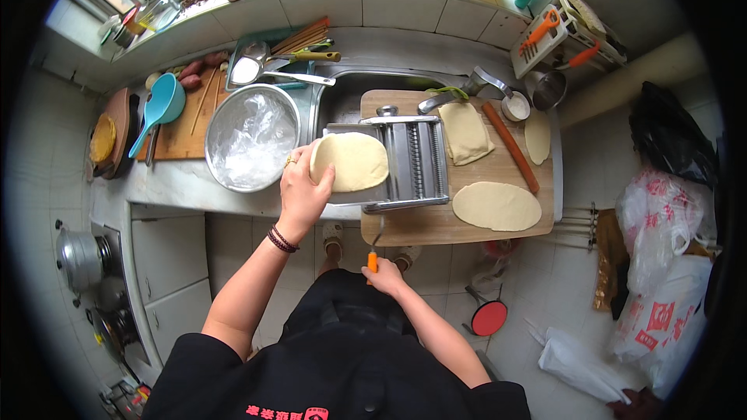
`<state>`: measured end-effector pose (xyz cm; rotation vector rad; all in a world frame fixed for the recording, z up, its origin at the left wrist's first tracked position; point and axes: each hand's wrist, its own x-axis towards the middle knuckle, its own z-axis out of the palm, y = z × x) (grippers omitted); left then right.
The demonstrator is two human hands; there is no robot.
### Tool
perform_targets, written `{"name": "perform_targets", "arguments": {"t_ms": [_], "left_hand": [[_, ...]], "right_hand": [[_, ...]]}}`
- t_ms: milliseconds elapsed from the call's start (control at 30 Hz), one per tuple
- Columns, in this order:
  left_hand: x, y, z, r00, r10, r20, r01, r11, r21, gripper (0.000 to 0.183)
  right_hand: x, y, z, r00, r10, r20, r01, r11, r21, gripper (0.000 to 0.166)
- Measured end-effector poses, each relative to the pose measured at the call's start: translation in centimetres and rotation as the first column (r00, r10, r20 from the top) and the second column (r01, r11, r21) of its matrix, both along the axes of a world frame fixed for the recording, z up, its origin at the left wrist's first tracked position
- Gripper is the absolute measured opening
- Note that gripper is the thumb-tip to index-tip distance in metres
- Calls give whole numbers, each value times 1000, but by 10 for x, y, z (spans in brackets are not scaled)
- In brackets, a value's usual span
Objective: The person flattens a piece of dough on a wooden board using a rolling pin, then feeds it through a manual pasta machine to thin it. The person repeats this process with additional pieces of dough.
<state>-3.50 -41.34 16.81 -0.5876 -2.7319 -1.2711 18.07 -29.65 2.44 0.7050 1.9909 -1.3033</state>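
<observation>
My left hand (304, 186) holds the near end of a flat oval sheet of dough (355, 162), thumb on top. The sheet lies over the feed tray of a metal pasta machine (415, 157), its far end reaching the rollers. Below the machine, my right hand (385, 275) grips the orange handle of the crank (372, 265). The machine stands on a wooden board (408, 232). Right of it are a folded slab of dough (465, 134), an oval dough sheet (496, 206), a smaller dough piece (537, 135) and a wooden rolling pin (510, 147).
A metal bowl (220, 174) with plastic film inside stands to the left. Beyond it are a turquoise ladle-like scoop (166, 99) and a wooden cutting board (175, 141). The faucet (440, 100) overhangs the wooden board beside a small cup of white powder (516, 107). Plastic bags (659, 210) hang at right.
</observation>
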Motion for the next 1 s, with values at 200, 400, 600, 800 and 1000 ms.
{"name": "perform_targets", "arguments": {"t_ms": [200,400,600,800,1000], "left_hand": [[-30,-25,-3,977,-145,158,155,986,-57,47],[-43,-30,15,743,-309,593,274,950,152,46],[-47,-35,3,854,-313,415,313,947,70,45],[-55,-25,6,911,-302,281,313,950,6,43],[-56,-36,2,958,-257,125,284,901,-327,62]], "right_hand": [[4,-29,-4,977,-202,-71,214,930,300,40],[-1,-49,-3,912,-403,-70,404,860,311,40],[-2,-55,-9,884,-460,-82,462,833,305,40],[-4,-52,-9,888,-446,-114,459,845,274,40],[-6,-48,-5,896,-436,-82,442,865,237,38]]}}
